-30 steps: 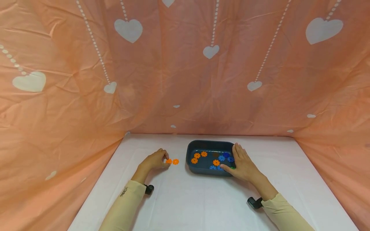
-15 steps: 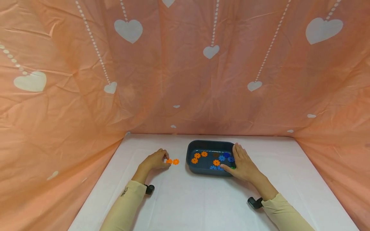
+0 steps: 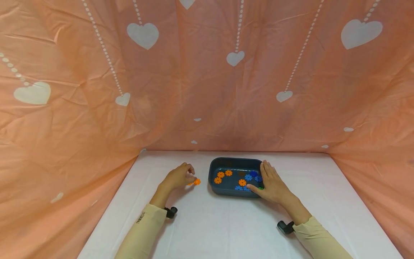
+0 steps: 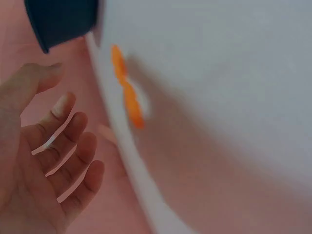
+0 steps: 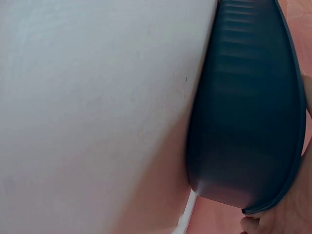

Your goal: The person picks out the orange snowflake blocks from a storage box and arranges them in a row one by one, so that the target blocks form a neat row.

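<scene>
Centrally, a dark tray holding flower-shaped pieces stands on the white table; the right hand rests on its right end, fingers extended; the left hand, fingers loosely parted, apparently gripping nothing, hovers near two orange flowers left of the tray

Looks like a curtained booth. Walled by a heart-printed peach curtain round the far edge and corners of a white table.

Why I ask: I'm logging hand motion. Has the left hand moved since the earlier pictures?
Yes: in the head view the left hand has shifted slightly right, nearer the dark tray, which stayed put.
</scene>
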`<state>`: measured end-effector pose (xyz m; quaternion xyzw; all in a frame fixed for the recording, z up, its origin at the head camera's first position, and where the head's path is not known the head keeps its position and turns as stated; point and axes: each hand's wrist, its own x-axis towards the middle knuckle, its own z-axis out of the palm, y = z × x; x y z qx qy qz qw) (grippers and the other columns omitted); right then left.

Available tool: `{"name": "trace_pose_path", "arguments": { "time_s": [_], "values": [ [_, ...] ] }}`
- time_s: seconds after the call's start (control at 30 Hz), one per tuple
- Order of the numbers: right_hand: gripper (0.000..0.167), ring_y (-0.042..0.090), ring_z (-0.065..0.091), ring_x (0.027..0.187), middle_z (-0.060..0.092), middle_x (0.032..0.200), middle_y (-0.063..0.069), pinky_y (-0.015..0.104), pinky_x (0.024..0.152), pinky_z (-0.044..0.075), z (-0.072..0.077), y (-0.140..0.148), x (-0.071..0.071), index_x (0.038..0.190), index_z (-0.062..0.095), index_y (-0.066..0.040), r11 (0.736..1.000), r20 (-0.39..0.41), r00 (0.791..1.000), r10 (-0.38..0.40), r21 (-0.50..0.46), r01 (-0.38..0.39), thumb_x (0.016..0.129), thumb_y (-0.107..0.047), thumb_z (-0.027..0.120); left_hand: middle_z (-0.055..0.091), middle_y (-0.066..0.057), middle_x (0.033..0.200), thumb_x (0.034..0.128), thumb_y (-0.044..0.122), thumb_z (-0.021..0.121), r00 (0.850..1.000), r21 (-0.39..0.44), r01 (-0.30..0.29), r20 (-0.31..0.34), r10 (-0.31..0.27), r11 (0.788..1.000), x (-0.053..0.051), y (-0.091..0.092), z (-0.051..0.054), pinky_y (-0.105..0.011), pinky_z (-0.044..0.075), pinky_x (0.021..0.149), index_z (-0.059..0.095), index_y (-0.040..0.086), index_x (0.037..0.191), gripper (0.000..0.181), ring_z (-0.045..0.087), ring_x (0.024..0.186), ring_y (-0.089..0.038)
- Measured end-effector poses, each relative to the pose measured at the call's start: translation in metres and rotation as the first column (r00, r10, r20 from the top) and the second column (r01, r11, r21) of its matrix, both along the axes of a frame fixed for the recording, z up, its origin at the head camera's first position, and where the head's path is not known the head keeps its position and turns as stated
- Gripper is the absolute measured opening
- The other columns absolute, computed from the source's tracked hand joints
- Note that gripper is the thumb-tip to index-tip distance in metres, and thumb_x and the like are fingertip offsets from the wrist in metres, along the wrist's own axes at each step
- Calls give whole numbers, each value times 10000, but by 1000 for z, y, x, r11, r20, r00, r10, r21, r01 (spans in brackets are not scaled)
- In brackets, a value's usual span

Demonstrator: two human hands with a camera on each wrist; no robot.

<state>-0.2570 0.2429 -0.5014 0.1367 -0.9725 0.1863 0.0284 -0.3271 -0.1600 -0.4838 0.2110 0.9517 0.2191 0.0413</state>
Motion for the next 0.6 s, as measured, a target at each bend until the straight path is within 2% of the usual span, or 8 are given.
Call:
{"name": "trace_pose_path", "arguments": {
  "time_s": [0.23,0.37,0.6],
  "values": [
    [1183,510,75,1621,72,1739,343,635,1293,100,-3,1,-2,1637,135,153,1000,12,1000,3,-13,-3,978,-705,613,652,-104,1193,993,302,783,995,40,40,-90,-36,998,4,22,12,-460,544,855,679,92,1134,274,629,945,-235],
    [1183,513,87,1618,77,1738,344,635,1293,106,-4,2,-3,1637,136,153,1000,4,1000,3,-9,-3,978,-706,613,662,-147,1209,991,316,784,987,57,51,-152,-42,997,5,35,14,-501,535,906,683,79,1136,295,642,1020,-296],
    [1177,517,103,1615,93,1735,347,633,1293,113,-3,0,-2,1634,147,156,1000,-10,1000,5,-6,-5,979,-703,614,602,-155,1338,981,330,804,984,84,55,-172,-40,995,6,58,15,-592,480,1042,690,98,1141,304,594,1201,-429]
  ]
}}
